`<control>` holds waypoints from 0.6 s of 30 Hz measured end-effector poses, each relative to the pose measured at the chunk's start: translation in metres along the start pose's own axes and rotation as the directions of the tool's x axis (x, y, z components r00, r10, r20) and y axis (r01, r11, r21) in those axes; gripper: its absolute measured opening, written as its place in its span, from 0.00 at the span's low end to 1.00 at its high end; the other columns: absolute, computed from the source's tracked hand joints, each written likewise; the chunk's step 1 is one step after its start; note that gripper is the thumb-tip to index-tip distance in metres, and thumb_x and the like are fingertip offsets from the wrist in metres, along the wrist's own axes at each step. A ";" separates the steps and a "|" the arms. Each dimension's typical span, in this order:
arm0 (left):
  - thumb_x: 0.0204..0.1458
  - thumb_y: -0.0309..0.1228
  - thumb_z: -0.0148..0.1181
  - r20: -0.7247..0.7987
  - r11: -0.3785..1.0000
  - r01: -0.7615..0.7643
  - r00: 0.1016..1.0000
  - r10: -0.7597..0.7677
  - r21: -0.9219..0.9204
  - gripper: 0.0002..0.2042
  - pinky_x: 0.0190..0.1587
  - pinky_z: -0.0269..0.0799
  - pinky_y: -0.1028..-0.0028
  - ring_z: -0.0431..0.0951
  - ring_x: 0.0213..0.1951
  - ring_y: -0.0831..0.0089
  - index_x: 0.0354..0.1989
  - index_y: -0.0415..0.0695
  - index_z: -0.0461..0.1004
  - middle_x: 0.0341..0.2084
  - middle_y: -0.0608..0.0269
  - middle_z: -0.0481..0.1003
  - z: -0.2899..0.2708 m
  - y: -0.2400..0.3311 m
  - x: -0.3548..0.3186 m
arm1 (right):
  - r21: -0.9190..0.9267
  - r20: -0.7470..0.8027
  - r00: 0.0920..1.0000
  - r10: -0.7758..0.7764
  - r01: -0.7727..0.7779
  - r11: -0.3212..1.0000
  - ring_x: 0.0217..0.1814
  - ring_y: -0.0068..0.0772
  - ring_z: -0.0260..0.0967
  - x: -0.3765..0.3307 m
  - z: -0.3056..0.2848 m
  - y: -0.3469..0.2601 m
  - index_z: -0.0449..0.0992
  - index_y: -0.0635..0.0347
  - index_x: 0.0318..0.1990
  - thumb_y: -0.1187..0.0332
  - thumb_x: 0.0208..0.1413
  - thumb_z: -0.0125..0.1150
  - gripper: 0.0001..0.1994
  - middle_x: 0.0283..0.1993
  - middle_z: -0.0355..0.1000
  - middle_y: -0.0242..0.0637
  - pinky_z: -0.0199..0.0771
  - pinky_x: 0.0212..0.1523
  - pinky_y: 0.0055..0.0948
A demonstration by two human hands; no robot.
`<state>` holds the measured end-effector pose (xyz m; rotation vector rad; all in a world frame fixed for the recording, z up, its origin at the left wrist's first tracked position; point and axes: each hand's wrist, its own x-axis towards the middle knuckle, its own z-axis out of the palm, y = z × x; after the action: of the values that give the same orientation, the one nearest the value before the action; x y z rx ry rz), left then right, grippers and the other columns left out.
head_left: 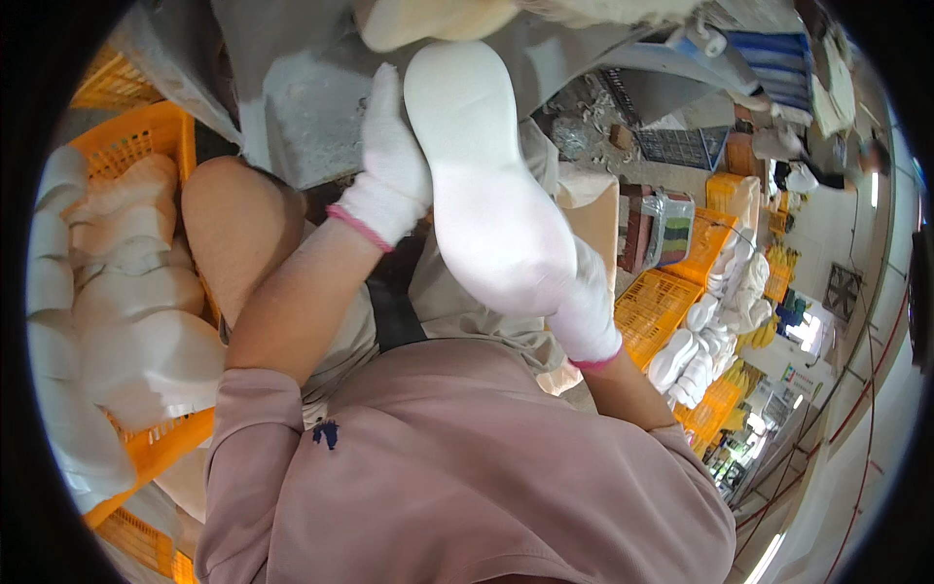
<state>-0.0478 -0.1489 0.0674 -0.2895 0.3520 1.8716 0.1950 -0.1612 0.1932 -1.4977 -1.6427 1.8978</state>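
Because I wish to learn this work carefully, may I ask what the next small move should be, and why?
Perhaps draw the left hand slightly back toward the body: it points up toward the nearby pale rounded part, while the right hand supports the white sole's wider end.

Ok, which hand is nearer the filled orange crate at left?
Left. The left hand is right of the crate, past the knee; the right hand is farther right, holding the sole.
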 end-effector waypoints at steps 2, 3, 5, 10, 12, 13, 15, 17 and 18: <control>0.73 0.54 0.46 -0.024 0.990 -0.110 0.993 0.113 0.092 0.29 0.67 0.74 0.58 0.79 0.60 0.56 0.66 0.43 0.72 0.60 0.54 0.78 0.012 0.007 0.004 | 0.181 0.065 0.997 0.036 -0.048 0.982 0.47 0.29 0.80 0.014 -0.001 -0.012 0.80 0.70 0.53 0.67 0.58 0.65 0.19 0.46 0.82 0.40 0.80 0.50 0.32; 0.73 0.53 0.47 -0.097 0.994 -0.050 0.994 0.060 0.101 0.28 0.68 0.74 0.58 0.79 0.61 0.56 0.67 0.42 0.71 0.61 0.53 0.77 0.019 0.012 0.010 | 0.251 0.081 0.996 0.035 -0.054 0.966 0.49 0.30 0.80 0.028 0.005 -0.021 0.80 0.71 0.53 0.68 0.59 0.64 0.18 0.48 0.82 0.41 0.80 0.52 0.33; 0.73 0.51 0.49 -0.111 0.997 -0.053 0.992 0.059 0.062 0.27 0.68 0.74 0.58 0.78 0.61 0.55 0.68 0.42 0.70 0.62 0.53 0.76 0.028 0.022 0.020 | 0.307 0.024 0.998 0.050 -0.055 0.950 0.53 0.33 0.79 0.045 0.027 -0.040 0.81 0.71 0.51 0.70 0.58 0.63 0.16 0.50 0.81 0.43 0.80 0.55 0.35; 0.74 0.38 0.43 -0.262 0.860 -0.046 0.943 0.206 0.508 0.17 0.58 0.78 0.60 0.82 0.52 0.57 0.54 0.41 0.77 0.51 0.51 0.81 0.027 0.055 -0.003 | -0.261 0.089 0.940 -0.330 0.342 0.903 0.57 0.35 0.77 0.068 0.018 0.000 0.73 0.72 0.65 0.71 0.60 0.68 0.26 0.58 0.79 0.45 0.81 0.54 0.33; 0.69 0.41 0.53 0.062 0.122 -0.075 0.992 0.112 0.990 0.16 0.54 0.79 0.62 0.83 0.49 0.58 0.51 0.42 0.80 0.48 0.52 0.82 0.016 0.079 -0.052 | -0.328 0.054 0.965 -0.256 0.260 0.908 0.58 0.37 0.77 0.055 -0.036 0.039 0.73 0.72 0.66 0.70 0.61 0.67 0.26 0.58 0.78 0.46 0.80 0.56 0.34; 0.67 0.42 0.57 0.153 -0.102 -0.159 0.986 -0.059 0.982 0.15 0.51 0.79 0.63 0.83 0.47 0.58 0.49 0.43 0.81 0.46 0.53 0.82 0.011 0.096 -0.086 | -0.480 -0.004 0.985 -0.172 0.149 0.865 0.59 0.38 0.77 0.044 -0.067 0.058 0.73 0.72 0.66 0.70 0.61 0.67 0.27 0.59 0.78 0.47 0.79 0.57 0.34; 0.59 0.40 0.66 0.513 -0.613 -0.322 0.843 0.161 0.721 0.14 0.49 0.80 0.63 0.83 0.49 0.58 0.48 0.46 0.83 0.44 0.56 0.82 0.000 0.136 -0.156 | -0.670 -0.096 0.995 -0.024 -0.047 0.740 0.60 0.40 0.76 0.014 -0.126 0.085 0.73 0.72 0.66 0.69 0.62 0.67 0.27 0.60 0.78 0.48 0.78 0.59 0.34; 0.55 0.35 0.69 0.508 -0.755 -0.136 0.813 0.285 0.641 0.18 0.56 0.78 0.62 0.81 0.53 0.56 0.54 0.48 0.80 0.49 0.56 0.81 -0.015 0.184 -0.224 | -0.807 -0.184 0.974 0.131 -0.226 0.545 0.61 0.42 0.76 -0.015 -0.165 0.101 0.72 0.72 0.67 0.68 0.62 0.66 0.27 0.61 0.78 0.49 0.76 0.61 0.35; 0.50 0.33 0.70 0.435 -0.827 -0.033 0.862 0.260 0.561 0.24 0.61 0.75 0.58 0.78 0.58 0.53 0.58 0.49 0.78 0.54 0.54 0.78 -0.023 0.204 -0.255 | -0.849 -0.205 0.962 0.181 -0.267 0.456 0.62 0.43 0.76 -0.020 -0.174 0.107 0.72 0.72 0.67 0.67 0.63 0.66 0.27 0.61 0.77 0.50 0.76 0.62 0.35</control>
<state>-0.1594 -0.4424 0.1597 1.4479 2.5488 0.6912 0.3854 -0.1067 0.1400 -2.1769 -2.6951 0.9620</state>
